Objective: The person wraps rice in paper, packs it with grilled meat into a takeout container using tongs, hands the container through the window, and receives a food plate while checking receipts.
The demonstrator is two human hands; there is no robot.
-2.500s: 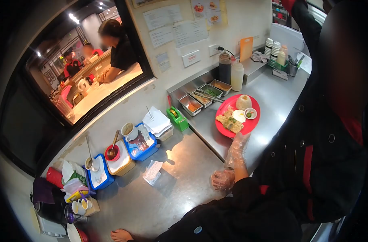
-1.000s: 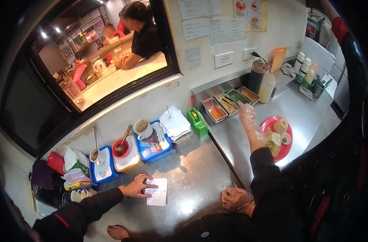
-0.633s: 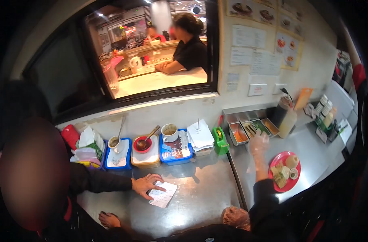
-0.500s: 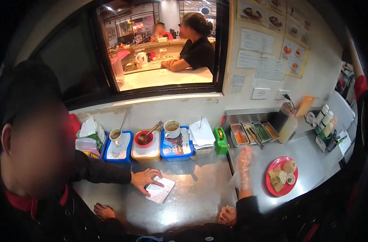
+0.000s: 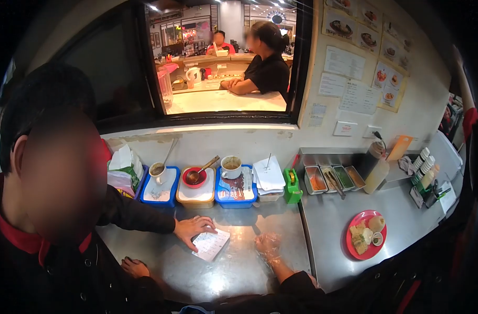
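My right hand (image 5: 269,247), in a clear plastic glove, reaches left over the steel counter (image 5: 239,272). Its fingers look curled in, and I see nothing in them. Just left of it a co-worker's hand (image 5: 196,230) lies on a small white written slip (image 5: 212,245). Most of my left hand (image 5: 315,281) is hidden behind my right sleeve, so its fingers do not show. Farther right stands a red plate (image 5: 349,242) bearing a rice mound (image 5: 376,223), pieces of pale brown food (image 5: 360,234) and a small sauce cup (image 5: 377,239).
A co-worker (image 5: 56,199) stands close at left. Along the wall are a blue-lidded tub (image 5: 158,196), a red bowl (image 5: 194,179), a cup (image 5: 231,166), papers on a spike (image 5: 269,175), a green tape dispenser (image 5: 292,187) and topping trays (image 5: 316,180). Bottles (image 5: 376,175) stand behind the plate.
My right hand has swung left from near the topping trays to beside the slip, and its sleeve now covers most of my left hand. The view has shifted slightly.
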